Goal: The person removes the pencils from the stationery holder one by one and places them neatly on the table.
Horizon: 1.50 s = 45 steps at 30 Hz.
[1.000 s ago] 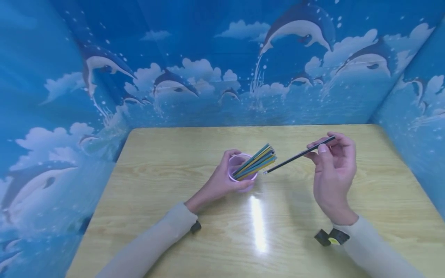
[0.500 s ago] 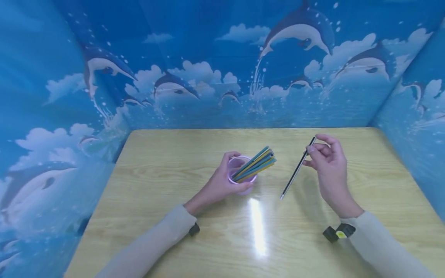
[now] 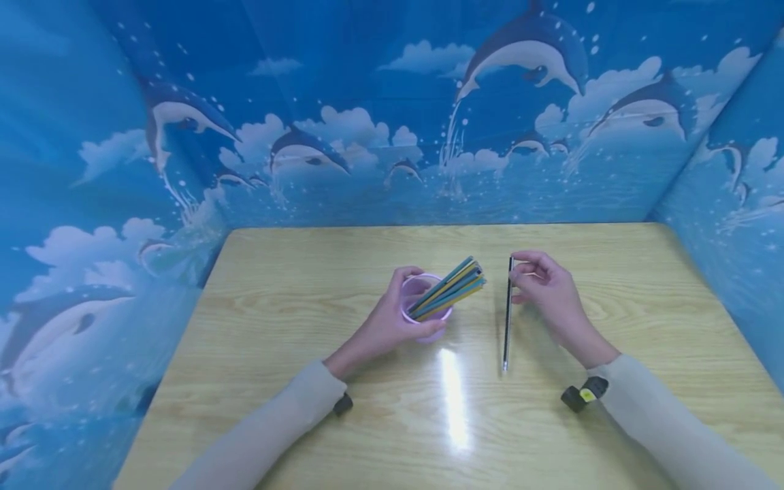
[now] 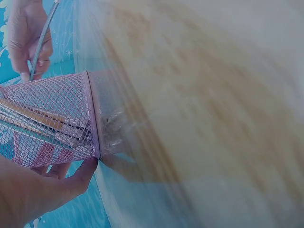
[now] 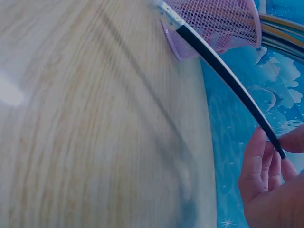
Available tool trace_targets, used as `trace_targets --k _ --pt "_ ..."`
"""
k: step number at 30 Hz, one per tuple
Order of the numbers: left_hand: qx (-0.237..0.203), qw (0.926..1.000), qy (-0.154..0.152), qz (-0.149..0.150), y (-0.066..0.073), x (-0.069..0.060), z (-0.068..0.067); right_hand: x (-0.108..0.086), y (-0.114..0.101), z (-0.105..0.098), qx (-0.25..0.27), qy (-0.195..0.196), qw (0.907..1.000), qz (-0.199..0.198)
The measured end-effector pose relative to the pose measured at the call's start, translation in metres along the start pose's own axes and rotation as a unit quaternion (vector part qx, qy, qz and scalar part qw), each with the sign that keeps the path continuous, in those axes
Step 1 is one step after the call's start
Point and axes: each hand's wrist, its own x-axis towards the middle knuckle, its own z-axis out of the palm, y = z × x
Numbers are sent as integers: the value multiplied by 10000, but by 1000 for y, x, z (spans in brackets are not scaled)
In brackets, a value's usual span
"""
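Observation:
My left hand [image 3: 392, 318] grips a pink mesh pen cup [image 3: 433, 333], fingers round one side and thumb at the other. Several pencils [image 3: 450, 288], teal, yellow and dark, lean in the cup with their ends out to the right. In the left wrist view the mesh [image 4: 52, 99] shows the pencils inside. To the right of the cup, my right hand [image 3: 549, 289] pinches a dark pencil [image 3: 508, 320] near its far end. That pencil points toward me, its pale metal-banded end lowest; the right wrist view shows this banded end [image 5: 172, 18] in front of the cup.
Both hands are over a light wood-grain table [image 3: 294, 286] with a bright glare streak. Blue dolphin-print cloth walls [image 3: 367, 184] stand at its back and sides. Each wrist wears a small black device, one showing beside the right sleeve [image 3: 649, 408].
My right hand has moved left toward the cup. The pencil in it has swung from slanting down-left to pointing almost straight at me. The left hand and cup have barely moved.

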Motion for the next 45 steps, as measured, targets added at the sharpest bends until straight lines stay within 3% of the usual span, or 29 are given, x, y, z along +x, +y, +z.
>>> trace_targets --k 9,14,20,27,33,40,45 --pt "9 10000 -22 -29 0 0 1 10 18 3 -915 -446 9924 686" --pt "63 10000 17 -18 1 0 1 16 24 7 -1425 -589 9852 750" --pt "72 10000 -5 10 1 1 1 19 26 12 -2398 -658 9664 644" --pt "-24 10000 -28 72 1 1 0 23 25 19 -3439 -825 9347 362" --pt "26 10000 0 -13 1 1 0 22 23 20 -3807 -860 9206 153" --pt "62 10000 26 -39 -1 0 -1 20 23 18 -3731 -850 9237 197" --pt "50 10000 34 -34 0 0 -1 13 24 15 -3426 -728 9365 190"
